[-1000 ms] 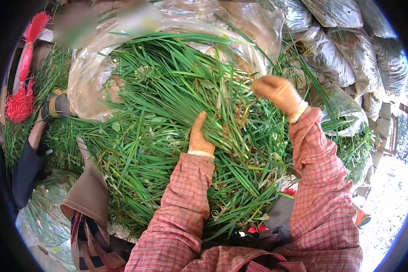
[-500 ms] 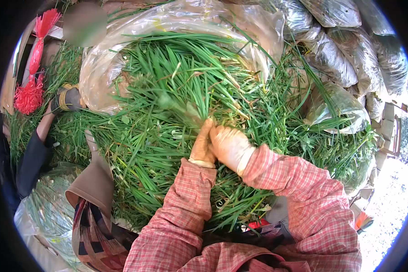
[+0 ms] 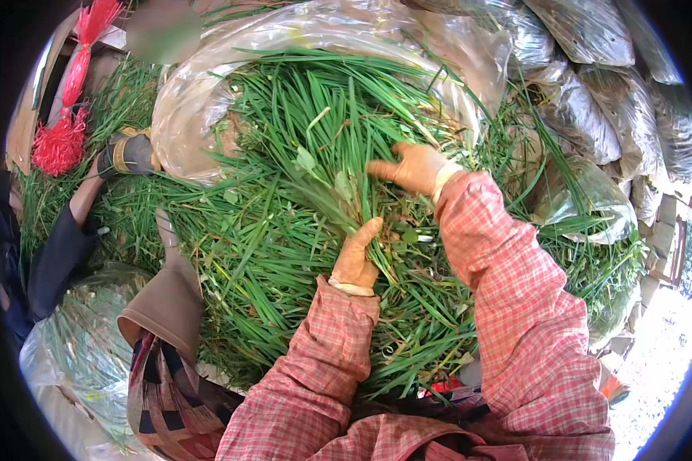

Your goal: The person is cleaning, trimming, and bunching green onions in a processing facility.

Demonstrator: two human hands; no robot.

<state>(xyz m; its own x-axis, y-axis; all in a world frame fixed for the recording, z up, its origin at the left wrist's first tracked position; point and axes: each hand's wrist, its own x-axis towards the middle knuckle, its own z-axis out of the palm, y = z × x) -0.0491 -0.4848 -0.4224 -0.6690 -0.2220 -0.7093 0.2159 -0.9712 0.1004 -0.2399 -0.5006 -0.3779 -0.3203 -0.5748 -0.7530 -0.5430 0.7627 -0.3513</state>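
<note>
My left hand [image 3: 357, 257], in an orange-tinted glove, is closed round the lower stems of a bunch of garlic chives [image 3: 338, 180]. The long flat leaves fan upward from it, with a few broader leaves mixed in. My right hand [image 3: 415, 169], gloved alike, is at the bunch's right side with its fingers stretched out and thumb apart. Its fingertips reach the edge of the leaves; whether they touch is hard to tell. Beneath both hands spreads a pile of loose greens [image 3: 261, 253]. More long leaves lie on a clear plastic sheet [image 3: 188, 131] beyond.
Filled plastic bags [image 3: 584, 107] are stacked at the upper right. A bundle of red plastic ties [image 3: 65, 138] hangs at the upper left. On the left, another person's gloved hand [image 3: 131, 154] rests by the sheet, and a person's brown hat [image 3: 165, 307] is close to my left arm.
My right hand has left my left hand and moved up and right, its fingers opening. My left hand keeps the bunch. The whole view has shifted slightly.
</note>
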